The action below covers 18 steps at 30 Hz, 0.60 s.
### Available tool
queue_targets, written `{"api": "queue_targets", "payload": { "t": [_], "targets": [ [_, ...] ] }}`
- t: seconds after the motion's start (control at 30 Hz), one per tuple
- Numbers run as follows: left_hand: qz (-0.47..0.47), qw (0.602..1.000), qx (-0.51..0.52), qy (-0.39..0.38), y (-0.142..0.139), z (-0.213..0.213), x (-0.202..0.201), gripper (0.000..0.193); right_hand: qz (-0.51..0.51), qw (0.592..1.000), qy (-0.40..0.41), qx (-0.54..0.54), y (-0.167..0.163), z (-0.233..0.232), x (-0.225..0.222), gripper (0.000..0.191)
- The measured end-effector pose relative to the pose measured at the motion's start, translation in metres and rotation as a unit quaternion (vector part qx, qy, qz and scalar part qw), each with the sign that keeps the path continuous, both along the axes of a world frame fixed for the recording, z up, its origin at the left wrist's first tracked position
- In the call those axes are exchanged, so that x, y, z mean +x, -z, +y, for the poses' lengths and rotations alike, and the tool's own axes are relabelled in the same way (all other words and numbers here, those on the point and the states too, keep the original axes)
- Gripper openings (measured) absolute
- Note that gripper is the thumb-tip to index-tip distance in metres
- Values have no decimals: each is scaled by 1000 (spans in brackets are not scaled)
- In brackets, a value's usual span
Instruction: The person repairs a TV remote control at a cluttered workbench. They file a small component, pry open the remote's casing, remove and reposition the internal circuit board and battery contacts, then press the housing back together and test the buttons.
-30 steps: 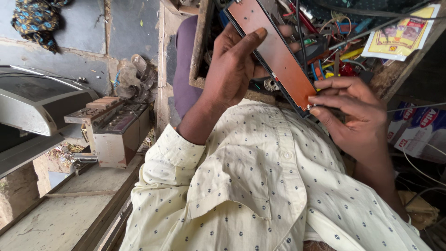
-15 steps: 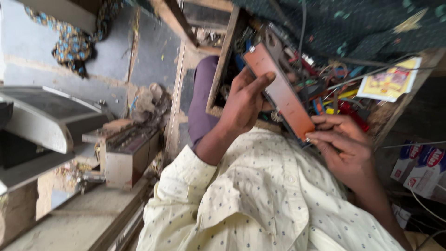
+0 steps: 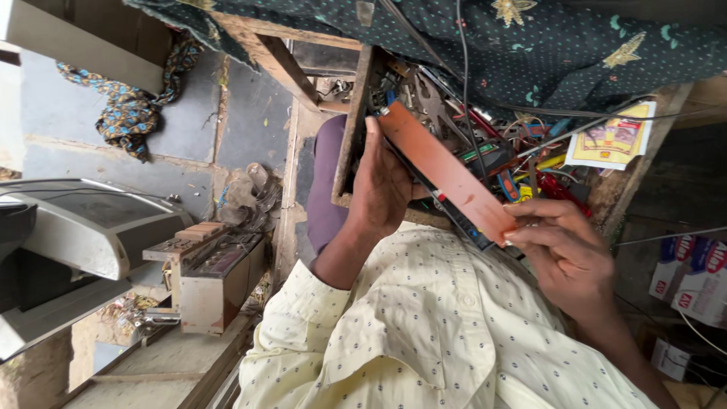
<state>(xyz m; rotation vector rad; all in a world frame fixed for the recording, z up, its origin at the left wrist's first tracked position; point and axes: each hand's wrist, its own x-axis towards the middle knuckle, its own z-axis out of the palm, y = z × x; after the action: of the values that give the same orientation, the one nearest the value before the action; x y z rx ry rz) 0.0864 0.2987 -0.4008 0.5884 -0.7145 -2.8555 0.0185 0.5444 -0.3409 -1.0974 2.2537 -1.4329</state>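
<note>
one circuit board (image 3: 447, 173) | left hand (image 3: 382, 189), right hand (image 3: 564, 250) gripping

A wooden tray (image 3: 347, 136) holds tangled wires (image 3: 522, 144) and tools (image 3: 553, 185).

The orange board (image 3: 447, 173) seems raised further from the shirt (image 3: 424, 326).

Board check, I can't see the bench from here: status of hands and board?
Left hand grips the board's far end. Right hand pinches its near end. Board held tilted above the parts tray; wires cross close by.
</note>
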Motion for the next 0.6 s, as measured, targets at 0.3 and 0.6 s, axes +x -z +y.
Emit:
{"api": "queue_targets", "payload": {
  "t": [0.3, 0.6],
  "targets": [
    [19, 991, -101, -86, -31, -20, 2, 34, -22, 986, 73, -149, -1, 30, -12, 13],
    [49, 930, -347, -113, -139, -112, -45, 31, -68, 963, 59, -252, 9, 54, -32, 13]
  ]
}}
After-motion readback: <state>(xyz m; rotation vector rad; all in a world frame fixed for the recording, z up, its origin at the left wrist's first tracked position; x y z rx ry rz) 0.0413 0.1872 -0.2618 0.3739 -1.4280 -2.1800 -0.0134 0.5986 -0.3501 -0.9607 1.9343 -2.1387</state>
